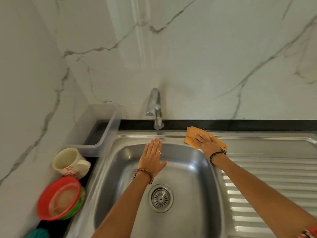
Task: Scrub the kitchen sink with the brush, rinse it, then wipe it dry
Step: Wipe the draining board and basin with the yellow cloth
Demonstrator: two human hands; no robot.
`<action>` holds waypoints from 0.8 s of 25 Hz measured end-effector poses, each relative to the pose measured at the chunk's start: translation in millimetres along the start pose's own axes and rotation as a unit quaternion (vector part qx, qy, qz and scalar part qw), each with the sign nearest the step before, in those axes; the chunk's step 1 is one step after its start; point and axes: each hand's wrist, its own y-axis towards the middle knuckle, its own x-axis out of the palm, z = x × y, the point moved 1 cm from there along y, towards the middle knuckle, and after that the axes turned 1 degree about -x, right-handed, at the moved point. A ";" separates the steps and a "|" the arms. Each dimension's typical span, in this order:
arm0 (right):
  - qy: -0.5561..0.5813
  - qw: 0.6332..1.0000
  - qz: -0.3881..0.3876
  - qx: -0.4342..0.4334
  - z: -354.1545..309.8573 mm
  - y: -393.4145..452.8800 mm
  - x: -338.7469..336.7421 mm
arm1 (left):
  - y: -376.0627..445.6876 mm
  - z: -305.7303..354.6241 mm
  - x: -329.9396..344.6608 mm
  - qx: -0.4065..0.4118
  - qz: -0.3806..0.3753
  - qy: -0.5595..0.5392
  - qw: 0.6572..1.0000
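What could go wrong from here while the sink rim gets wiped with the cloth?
The right hand presses the orange cloth flat near the tap; a wide stroke might bump its lever. The left hand leans on the sink back edge and may leave fresh marks.

The sink [106, 170] is showing smooth, shiny metal; the cloth [190, 136] is looking soft and matt, the wall [205, 57] glossy marble.

Cloth [190, 134] on sink [171, 134] rim, right of tap [155, 107]
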 end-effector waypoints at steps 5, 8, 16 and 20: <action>0.005 1.000 -0.006 0.005 55.0 -17.5 12.3 | 22.9 83.3 9.4 -0.003 -0.036 -0.031 0.999; -0.011 1.000 0.001 0.003 94.4 -27.5 25.0 | 31.4 135.0 7.0 -0.019 -0.047 -0.052 0.997; 0.023 0.997 0.011 0.071 242.9 -66.6 80.8 | 78.4 287.6 2.3 -0.009 -0.040 -0.119 0.992; 0.006 0.990 -0.031 0.134 337.6 -102.6 113.1 | 97.8 360.3 8.3 0.024 -0.039 -0.122 0.991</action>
